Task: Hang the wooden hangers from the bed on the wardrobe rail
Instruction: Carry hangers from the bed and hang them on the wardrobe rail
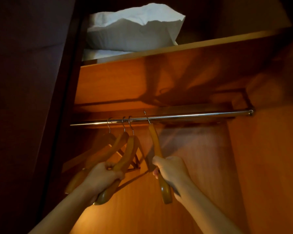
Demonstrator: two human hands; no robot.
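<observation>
The right hand (pixel 170 168) grips a wooden hanger (pixel 156 149) whose hook (pixel 146 117) pokes above the wardrobe rail (pixel 184 116); the left hand (pixel 102 177) clasps a hung hanger (pixel 125 157). Best to lower the hook squarely over the rail, clear of its neighbours, before letting go.

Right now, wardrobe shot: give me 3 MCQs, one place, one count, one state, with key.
1. Where is the white pillow?
A. on the shelf above the rail
B. on the wardrobe floor
C. hung from the rail

2. How many hooks are over the rail?
A. one
B. three
C. six

3. The hanger in the right hand is:
A. lying flat on the shelf
B. in its grip, hook at the rail
C. lying on the floor

Key: 1 A, it lies on the shelf; 2 B, three hooks sit left of the held hanger; 3 B, fingers wrap its arm.
</observation>
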